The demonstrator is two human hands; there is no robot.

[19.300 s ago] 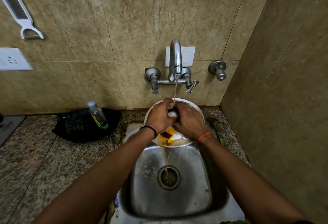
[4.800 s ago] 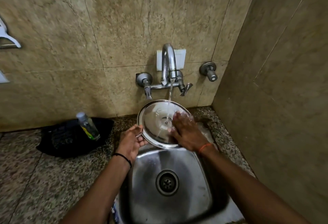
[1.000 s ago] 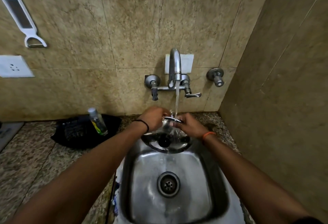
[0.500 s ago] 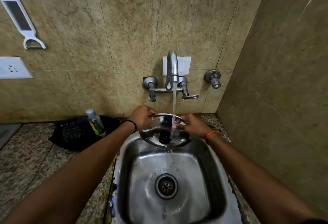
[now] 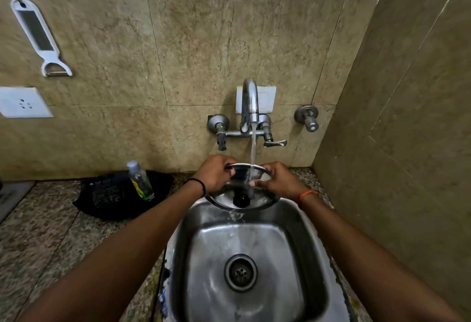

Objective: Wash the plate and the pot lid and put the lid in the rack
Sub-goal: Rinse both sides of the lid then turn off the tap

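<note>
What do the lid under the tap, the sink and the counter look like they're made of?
The pot lid looks like polished steel: grey, shiny, mirror-like. Its knob is black, probably plastic. The sink looks like brushed stainless steel, with a duller sheen and soft glints. The counter looks like speckled granite, though a stone-look surface can't be ruled out.

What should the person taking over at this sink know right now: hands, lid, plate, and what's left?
Left hand and right hand each grip the rim of the pot lid, held over the back of the sink.
The lid is tilted, its black knob facing the camera, with the tap running onto it.
The plate and the rack are not in view.
Left: finish the rinse, shut the tap, put the lid in the rack.
</note>
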